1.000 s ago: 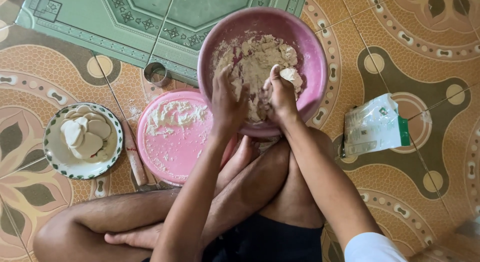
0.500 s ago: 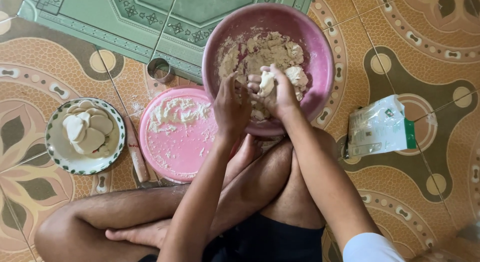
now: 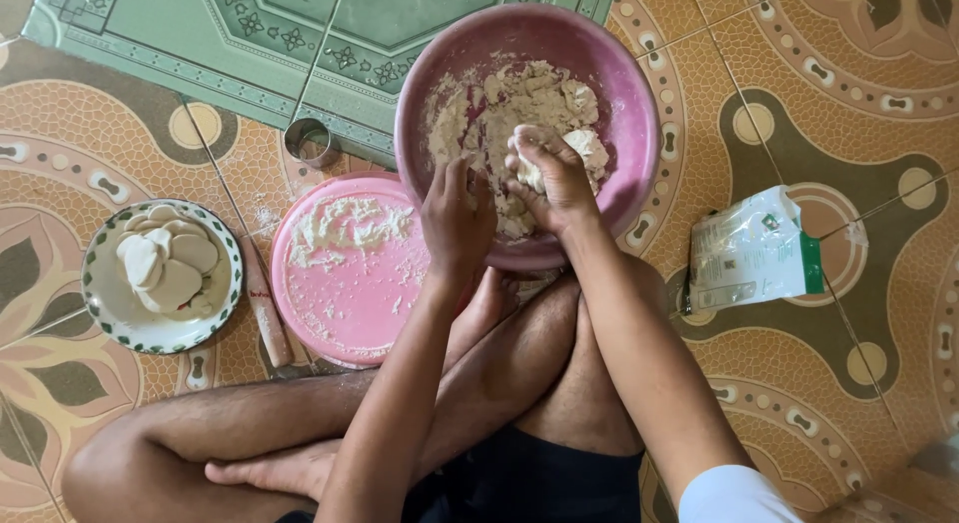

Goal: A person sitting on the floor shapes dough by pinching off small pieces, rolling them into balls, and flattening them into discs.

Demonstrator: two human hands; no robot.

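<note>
Dough (image 3: 519,108): crumbly, pale, inside pink bowl (image 3: 629,93) on tiled floor (image 3: 819,103). Right hand (image 3: 549,183): fingers curled tight round a dough lump. Left hand (image 3: 458,218): fingers loosely spread, pressing dough. Adjacent: floured pink board (image 3: 345,268), plate (image 3: 100,298) of dough discs (image 3: 165,268), ring cutter (image 3: 310,141), white packet (image 3: 754,248).

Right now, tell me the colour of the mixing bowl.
Pink bowl, dusted with flour; head view.

bowl wall (image 3: 639,133) rings fingers (image 3: 544,148); pink lid (image 3: 345,283) close left.
</note>
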